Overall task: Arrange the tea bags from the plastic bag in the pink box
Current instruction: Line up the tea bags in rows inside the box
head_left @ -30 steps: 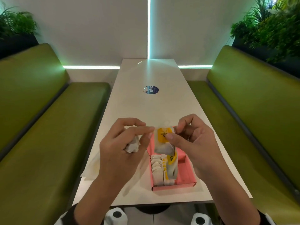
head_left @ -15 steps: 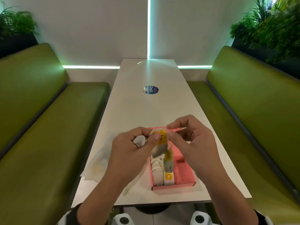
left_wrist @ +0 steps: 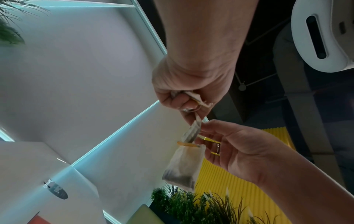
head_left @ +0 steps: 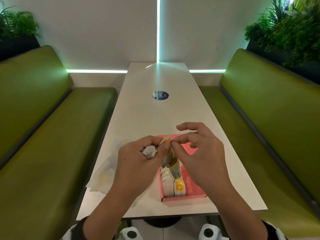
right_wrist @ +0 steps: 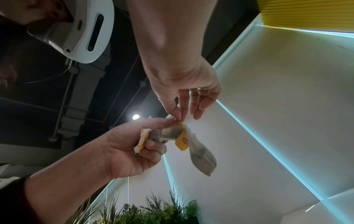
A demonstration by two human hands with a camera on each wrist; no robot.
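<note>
Pink box; white tea bags, yellow tags. White desk, round dark-blue sticker. Olive-green seats. Yellow ribbed panel.

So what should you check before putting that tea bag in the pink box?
1. Right hand pinches the hanging tea bag: ok.
2. Left hand has let it go: cannot tell, its fingers sit at the same spot.
3. Spare tea bag secure in left hand: ok.
4. Box has free space on its right: ok.
5. Tea bag over the box: ok.
</note>
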